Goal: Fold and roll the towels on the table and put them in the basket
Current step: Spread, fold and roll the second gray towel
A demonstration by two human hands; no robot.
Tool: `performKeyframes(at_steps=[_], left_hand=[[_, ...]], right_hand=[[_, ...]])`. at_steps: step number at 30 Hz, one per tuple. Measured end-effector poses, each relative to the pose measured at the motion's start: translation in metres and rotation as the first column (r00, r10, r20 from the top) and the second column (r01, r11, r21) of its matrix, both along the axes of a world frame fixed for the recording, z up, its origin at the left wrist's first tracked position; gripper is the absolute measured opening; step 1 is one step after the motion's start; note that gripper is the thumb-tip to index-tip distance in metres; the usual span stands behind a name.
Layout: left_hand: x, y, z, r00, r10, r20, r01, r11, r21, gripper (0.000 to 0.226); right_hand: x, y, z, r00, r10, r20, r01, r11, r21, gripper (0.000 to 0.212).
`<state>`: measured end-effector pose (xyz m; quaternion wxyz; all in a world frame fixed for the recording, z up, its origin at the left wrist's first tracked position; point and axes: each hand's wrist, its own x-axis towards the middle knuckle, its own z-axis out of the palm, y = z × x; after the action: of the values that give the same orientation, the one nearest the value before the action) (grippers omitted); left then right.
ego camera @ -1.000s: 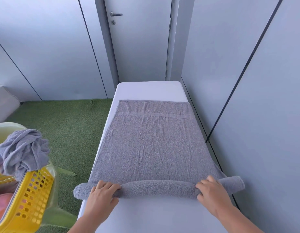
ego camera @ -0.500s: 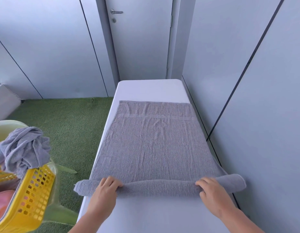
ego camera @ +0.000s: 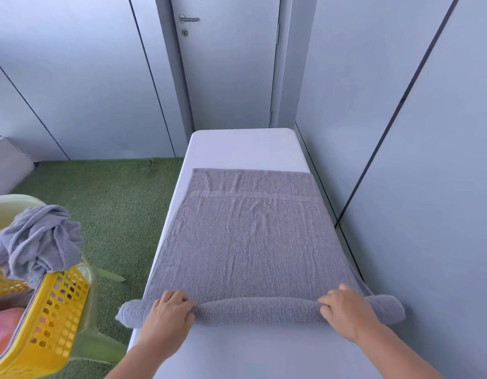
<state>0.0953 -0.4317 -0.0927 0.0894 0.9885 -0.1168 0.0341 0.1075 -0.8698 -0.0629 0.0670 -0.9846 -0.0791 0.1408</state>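
Note:
A grey towel (ego camera: pixel 250 242) lies flat along the white table (ego camera: pixel 242 146), its near end wound into a thick roll (ego camera: pixel 256 310) that spans the table's width. My left hand (ego camera: pixel 168 313) rests on the roll's left part with its fingers curled over the top. My right hand (ego camera: pixel 346 310) sits on the right part the same way. The roll's two ends stick out past both hands. A yellow slotted basket (ego camera: pixel 56 318) stands low on the left, and a crumpled grey towel (ego camera: pixel 37 242) is draped over its rim.
A pale green chair (ego camera: pixel 100 348) carries the basket. Something pink (ego camera: pixel 2 329) lies inside the basket. Green artificial turf (ego camera: pixel 108 209) covers the floor left of the table. Grey wall panels run close along the table's right side, and a closed door (ego camera: pixel 228 64) stands behind it.
Both hands have pushed the roll a little further away along the table, and it has grown slightly thicker. The flat part of the towel is shorter.

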Motion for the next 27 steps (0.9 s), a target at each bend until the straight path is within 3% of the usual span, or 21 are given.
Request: performKeyframes(at_steps=[4,8,13,19,23,27], left_hand=[[0.005,-0.006,0.01,0.996,0.087,0.036,-0.086,0.996,-0.022,0.023],[0.006,-0.006,0.008,0.996,0.059,0.06,-0.056,0.998,-0.04,0.019],[0.003,-0.001,0.008,0.987,0.073,-0.143,-0.068,0.997,0.036,0.05],[0.011,0.004,0.005,0.997,0.034,-0.069,-0.03,0.998,0.048,0.017],[0.011,0.008,0.002,0.999,0.024,-0.036,-0.023,0.999,0.025,0.019],[0.015,0.004,0.01,0.996,0.087,0.0,-0.087,0.996,-0.014,0.021]], right_hand=[[-0.002,-0.002,-0.011,0.976,-0.146,0.161,0.127,0.984,0.122,0.016],[-0.006,-0.01,-0.018,0.973,-0.082,0.218,0.043,0.983,0.178,0.018],[-0.013,-0.018,-0.02,0.981,-0.007,0.195,-0.002,0.999,0.045,0.052],[-0.008,-0.017,-0.012,0.982,0.011,0.187,-0.002,0.999,-0.046,0.011],[-0.003,-0.013,-0.007,0.997,-0.062,0.053,0.066,0.995,-0.069,0.023],[-0.004,-0.011,-0.01,0.976,-0.145,0.163,0.126,0.984,0.124,0.019]])
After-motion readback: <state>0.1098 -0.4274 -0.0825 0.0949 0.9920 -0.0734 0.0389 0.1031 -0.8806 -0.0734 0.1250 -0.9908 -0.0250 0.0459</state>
